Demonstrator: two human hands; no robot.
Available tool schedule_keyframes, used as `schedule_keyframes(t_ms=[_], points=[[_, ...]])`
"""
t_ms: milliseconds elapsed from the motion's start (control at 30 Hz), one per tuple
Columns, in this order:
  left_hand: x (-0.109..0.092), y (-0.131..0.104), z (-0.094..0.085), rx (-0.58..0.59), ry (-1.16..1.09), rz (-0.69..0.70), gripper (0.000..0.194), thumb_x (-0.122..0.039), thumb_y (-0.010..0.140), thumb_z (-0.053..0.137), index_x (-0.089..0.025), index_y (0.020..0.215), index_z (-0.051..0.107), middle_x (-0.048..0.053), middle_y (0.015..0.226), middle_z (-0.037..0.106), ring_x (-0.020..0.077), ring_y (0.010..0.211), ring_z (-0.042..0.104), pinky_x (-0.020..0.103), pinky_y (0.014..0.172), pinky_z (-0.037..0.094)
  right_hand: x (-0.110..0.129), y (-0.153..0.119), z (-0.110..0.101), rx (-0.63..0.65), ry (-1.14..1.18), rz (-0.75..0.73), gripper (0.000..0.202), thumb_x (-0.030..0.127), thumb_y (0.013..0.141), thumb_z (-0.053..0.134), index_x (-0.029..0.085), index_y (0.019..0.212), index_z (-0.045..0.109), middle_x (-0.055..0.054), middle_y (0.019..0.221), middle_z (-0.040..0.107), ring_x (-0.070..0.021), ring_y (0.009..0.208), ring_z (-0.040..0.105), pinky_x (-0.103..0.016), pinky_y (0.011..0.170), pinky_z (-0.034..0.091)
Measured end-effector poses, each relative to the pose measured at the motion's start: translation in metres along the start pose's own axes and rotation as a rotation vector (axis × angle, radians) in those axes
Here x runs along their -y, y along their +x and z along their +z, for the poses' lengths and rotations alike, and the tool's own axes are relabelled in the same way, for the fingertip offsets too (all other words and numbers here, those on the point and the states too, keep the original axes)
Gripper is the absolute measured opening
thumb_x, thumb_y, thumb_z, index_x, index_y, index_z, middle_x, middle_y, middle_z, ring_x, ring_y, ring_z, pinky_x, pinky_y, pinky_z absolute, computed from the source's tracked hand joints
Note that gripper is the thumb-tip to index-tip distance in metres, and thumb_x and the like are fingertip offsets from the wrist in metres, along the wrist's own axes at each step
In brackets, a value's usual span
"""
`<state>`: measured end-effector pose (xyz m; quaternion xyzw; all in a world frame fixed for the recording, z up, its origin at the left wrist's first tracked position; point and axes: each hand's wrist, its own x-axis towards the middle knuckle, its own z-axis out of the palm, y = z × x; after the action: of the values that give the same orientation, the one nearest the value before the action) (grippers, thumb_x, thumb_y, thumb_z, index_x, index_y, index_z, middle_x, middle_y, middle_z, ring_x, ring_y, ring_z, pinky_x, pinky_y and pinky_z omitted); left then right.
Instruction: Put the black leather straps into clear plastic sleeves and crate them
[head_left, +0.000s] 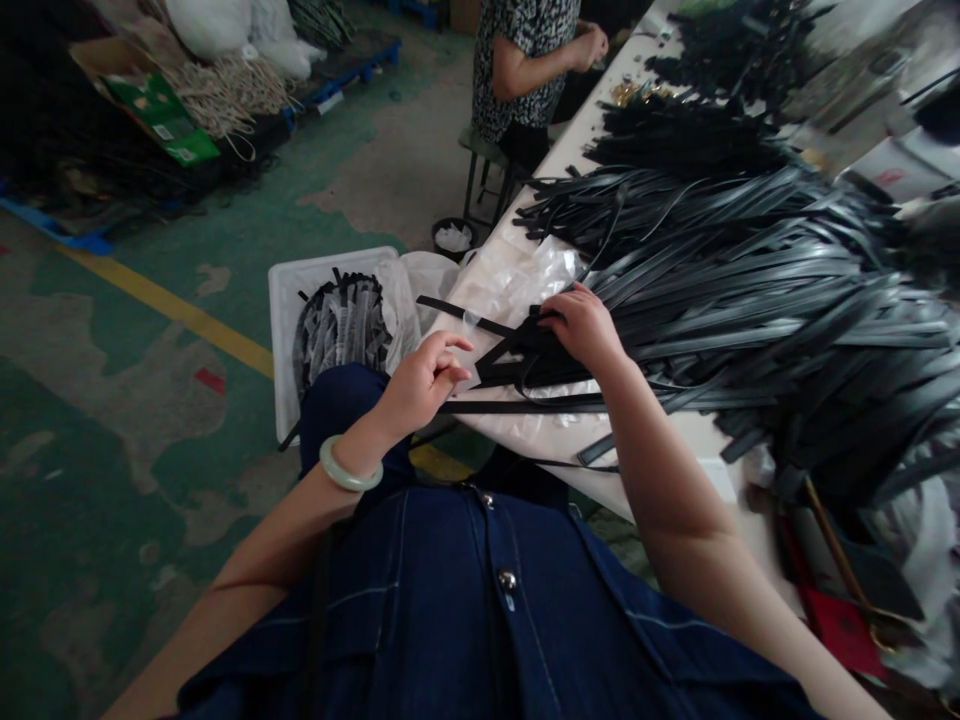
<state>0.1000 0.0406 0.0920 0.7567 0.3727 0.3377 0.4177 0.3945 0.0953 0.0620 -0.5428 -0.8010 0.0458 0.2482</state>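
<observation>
Black straps (pixel 541 355) lay on the counter (pixel 596 487) beneath your right hand (pixel 585 325), fingers curled over them; its thumb was hidden, so whether that grip was clamped I couldn't tell. Your left hand (pixel 424 385) bent its fingers at a clear plastic piece (pixel 470 372), its hold unclear too. Separating one strap before pulling would likely have spared you snags. The straps looked long, flat and narrow, crossing and looping near you, glossier in the large pile (pixel 750 260) beyond.
</observation>
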Motion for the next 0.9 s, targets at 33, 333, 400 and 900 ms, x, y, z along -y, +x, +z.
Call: schedule_keyframes(t_ms=[33, 333, 400, 900], points=[[-0.001, 0.000, 0.000, -0.028, 0.055, 0.012, 0.023, -0.033, 0.095, 0.050, -0.018, 0.111, 0.051, -0.006, 0.058, 0.056, 0.0122, 0.057, 0.057, 0.025, 0.066, 0.046, 0.013, -0.003, -0.008, -0.074, 0.070, -0.015, 0.009, 0.022, 0.086, 0.058, 0.021, 0.086, 0.067, -0.005, 0.083, 0.067, -0.0233, 0.086, 0.061, -0.045, 0.101, 0.038], [-0.003, 0.004, 0.003, -0.113, 0.314, 0.119, 0.032, -0.042, 0.096, 0.041, -0.017, 0.109, 0.058, 0.002, 0.081, 0.063, 0.0155, 0.071, 0.062, 0.027, 0.069, 0.048, 0.147, -0.043, -0.045, -0.162, 0.099, -0.009, 0.025, 0.025, 0.097, 0.047, 0.016, 0.084, 0.066, -0.006, 0.075, 0.060, -0.0170, 0.069, 0.055, -0.030, 0.065, 0.043], [-0.005, 0.003, 0.004, -0.104, 0.311, 0.116, 0.034, -0.043, 0.096, 0.041, -0.017, 0.111, 0.057, 0.003, 0.083, 0.064, 0.0156, 0.071, 0.062, 0.027, 0.069, 0.048, 0.149, -0.041, -0.041, -0.160, 0.056, -0.007, 0.026, 0.025, 0.097, 0.046, 0.016, 0.083, 0.066, -0.006, 0.075, 0.060, -0.0171, 0.070, 0.055, -0.030, 0.068, 0.042], [-0.015, -0.002, 0.004, -0.065, 0.284, 0.046, 0.026, -0.033, 0.094, 0.044, -0.020, 0.115, 0.055, -0.001, 0.073, 0.063, 0.0168, 0.070, 0.063, 0.027, 0.070, 0.049, 0.147, -0.035, -0.041, -0.170, 0.102, 0.037, 0.026, 0.028, 0.099, 0.044, 0.020, 0.087, 0.066, -0.007, 0.080, 0.062, -0.0192, 0.076, 0.057, -0.032, 0.073, 0.043]])
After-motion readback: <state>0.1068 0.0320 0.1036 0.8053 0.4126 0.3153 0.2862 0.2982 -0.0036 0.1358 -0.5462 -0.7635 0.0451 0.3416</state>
